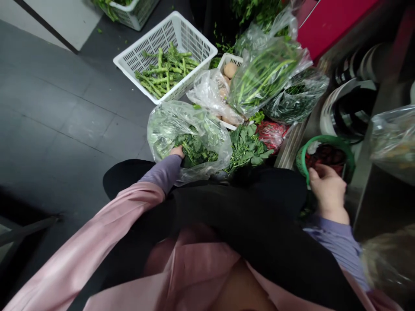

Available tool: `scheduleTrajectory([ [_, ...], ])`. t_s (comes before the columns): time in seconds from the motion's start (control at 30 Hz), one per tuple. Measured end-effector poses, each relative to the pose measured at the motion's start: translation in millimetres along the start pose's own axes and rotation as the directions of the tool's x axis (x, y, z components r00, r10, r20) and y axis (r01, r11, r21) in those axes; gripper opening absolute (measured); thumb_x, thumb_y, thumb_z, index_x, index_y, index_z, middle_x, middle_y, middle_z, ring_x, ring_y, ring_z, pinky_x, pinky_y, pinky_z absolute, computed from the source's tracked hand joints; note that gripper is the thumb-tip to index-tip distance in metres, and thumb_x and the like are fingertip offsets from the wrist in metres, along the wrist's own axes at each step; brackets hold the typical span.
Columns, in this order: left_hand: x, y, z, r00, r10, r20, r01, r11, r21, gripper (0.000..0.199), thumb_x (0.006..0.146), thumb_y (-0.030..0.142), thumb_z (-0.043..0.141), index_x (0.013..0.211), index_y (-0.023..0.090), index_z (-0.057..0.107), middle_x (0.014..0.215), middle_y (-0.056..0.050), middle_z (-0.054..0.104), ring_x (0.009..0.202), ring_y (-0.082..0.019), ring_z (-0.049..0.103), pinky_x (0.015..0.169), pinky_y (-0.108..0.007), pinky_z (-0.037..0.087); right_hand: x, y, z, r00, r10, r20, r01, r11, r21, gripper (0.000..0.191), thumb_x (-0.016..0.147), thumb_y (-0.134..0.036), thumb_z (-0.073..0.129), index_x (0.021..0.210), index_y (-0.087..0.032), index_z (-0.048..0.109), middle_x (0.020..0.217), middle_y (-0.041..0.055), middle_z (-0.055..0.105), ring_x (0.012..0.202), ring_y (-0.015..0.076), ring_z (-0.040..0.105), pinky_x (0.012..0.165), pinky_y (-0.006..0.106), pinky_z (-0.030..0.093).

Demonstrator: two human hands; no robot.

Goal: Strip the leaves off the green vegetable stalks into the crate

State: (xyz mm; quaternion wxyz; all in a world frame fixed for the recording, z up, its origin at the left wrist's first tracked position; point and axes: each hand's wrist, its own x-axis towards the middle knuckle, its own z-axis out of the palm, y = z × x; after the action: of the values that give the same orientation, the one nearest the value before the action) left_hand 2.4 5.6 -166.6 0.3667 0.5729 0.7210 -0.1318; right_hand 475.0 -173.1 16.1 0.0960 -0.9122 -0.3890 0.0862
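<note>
So the left hand (177,152) is sunk into the mouth of a clear plastic bag (158,129) of leafy greens (196,151), fingers mostly buried, so how tightly anything's gripped can't be told. The bag is set down on the dark grey tiled floor (81,121), just beside the near corner of a big white slatted plastic basket (191,39) where chunky green stalks (165,71) are piled. The right hand (327,185) is held at the near edge of a round green plastic basket (303,162) with dark red stuff (327,156) in it; its fingers are loosely bent, and whether anything's pinched can't be made out. Between the hands, loose leafy greens (248,149) are heaped by a red bundle in clear plastic (272,131). Behind those, a small white basket (235,57) is partly covered by a clear bag of long green stems (266,75).
</note>
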Motion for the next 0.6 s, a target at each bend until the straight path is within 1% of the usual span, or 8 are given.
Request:
scheduleTrajectory([
  [0.1, -1, -4, -34.5, 1.0, -0.003, -0.026, 0.002, 1.0, -0.022, 0.033, 0.072, 0.012, 0.065, 0.103, 0.008, 0.059, 0.096, -0.016, 0.067, 0.096, -0.025, 0.061, 0.085, -0.031, 0.044, -17, -68, -16, 0.936, -0.322, -0.139, 0.349, 0.897, 0.273, 0.041, 0.08, -0.037, 0.055, 0.116, -0.018, 0.063, 0.106, 0.0104, 0.068, 0.092, 0.0229, 0.065, 0.088, 0.04, 0.05],
  [0.2, -14, -14, -70.8, 0.999, -0.021, -0.035, 0.018, 0.996, -0.087, 0.023, 0.074, 0.014, 0.064, 0.096, 0.009, 0.058, 0.068, -0.008, 0.064, 0.072, -0.018, 0.063, 0.071, -0.027, 0.047, -41, -135, 6, 0.82, -0.564, 0.093, 0.444, 0.732, 0.516, 0.035, 0.081, -0.034, 0.057, 0.111, -0.02, 0.064, 0.101, 0.0065, 0.069, 0.085, 0.018, 0.065, 0.085, 0.037, 0.051],
  [0.27, -26, -18, -86.8, 0.998, -0.035, -0.053, 0.027, 0.988, -0.154, 0.015, 0.079, 0.02, 0.061, 0.089, 0.01, 0.058, 0.056, -0.004, 0.059, 0.058, -0.015, 0.06, 0.062, -0.025, 0.047, -54, -173, 38, 0.608, -0.707, 0.362, 0.449, 0.682, 0.578, 0.033, 0.077, -0.03, 0.063, 0.109, -0.021, 0.066, 0.099, 0.005, 0.07, 0.079, 0.0168, 0.065, 0.08, 0.034, 0.051],
  [0.33, -37, -17, -94.3, 0.993, -0.038, -0.108, 0.015, 0.979, -0.205, 0.016, 0.083, 0.025, 0.057, 0.078, 0.011, 0.059, 0.049, -0.003, 0.054, 0.053, -0.014, 0.057, 0.058, -0.024, 0.046, -64, -203, 70, 0.388, -0.742, 0.547, 0.472, 0.67, 0.573, 0.03, 0.077, -0.025, 0.065, 0.106, -0.021, 0.067, 0.097, 0.0042, 0.071, 0.079, 0.0163, 0.064, 0.08, 0.032, 0.05],
  [0.37, -42, -14, -95.3, 0.991, -0.036, -0.132, 0.005, 0.974, -0.225, 0.02, 0.085, 0.026, 0.055, 0.073, 0.011, 0.058, 0.047, -0.003, 0.053, 0.052, -0.014, 0.057, 0.057, -0.024, 0.045, -69, -215, 83, 0.325, -0.729, 0.602, 0.491, 0.674, 0.551, 0.029, 0.078, -0.024, 0.064, 0.106, -0.02, 0.066, 0.095, 0.0043, 0.071, 0.08, 0.0163, 0.065, 0.08, 0.031, 0.049],
  [0.4, -46, -11, -94.8, 0.989, -0.032, -0.145, -0.005, 0.97, -0.243, 0.023, 0.087, 0.025, 0.053, 0.07, 0.01, 0.058, 0.046, -0.003, 0.052, 0.053, -0.013, 0.057, 0.057, -0.023, 0.045, -74, -224, 92, 0.297, -0.709, 0.639, 0.526, 0.68, 0.511, 0.028, 0.08, -0.023, 0.062, 0.107, -0.018, 0.066, 0.095, 0.005, 0.071, 0.082, 0.0168, 0.065, 0.081, 0.03, 0.049],
  [0.5, -56, -2, -86.8, 0.992, -0.034, -0.118, 0.001, 0.961, -0.277, 0.032, 0.091, 0.021, 0.047, 0.064, 0.007, 0.057, 0.048, 0.0, 0.051, 0.058, -0.01, 0.057, 0.058, -0.017, 0.044, -88, -234, 101, 0.293, -0.679, 0.673, 0.679, 0.643, 0.354, 0.032, 0.081, -0.023, 0.062, 0.113, -0.017, 0.064, 0.106, 0.0105, 0.069, 0.095, 0.0217, 0.064, 0.087, 0.032, 0.046],
  [0.6, -63, 6, -72.5, 0.992, -0.017, -0.124, -0.017, 0.964, -0.266, 0.032, 0.092, 0.032, 0.049, 0.084, 0.004, 0.062, 0.076, -0.001, 0.061, 0.072, -0.008, 0.059, 0.068, -0.019, 0.049, -98, -223, 91, 0.233, -0.712, 0.662, 0.756, 0.561, 0.337, 0.038, 0.083, -0.027, 0.06, 0.119, -0.018, 0.061, 0.118, 0.0126, 0.064, 0.105, 0.0252, 0.061, 0.091, 0.034, 0.044],
])
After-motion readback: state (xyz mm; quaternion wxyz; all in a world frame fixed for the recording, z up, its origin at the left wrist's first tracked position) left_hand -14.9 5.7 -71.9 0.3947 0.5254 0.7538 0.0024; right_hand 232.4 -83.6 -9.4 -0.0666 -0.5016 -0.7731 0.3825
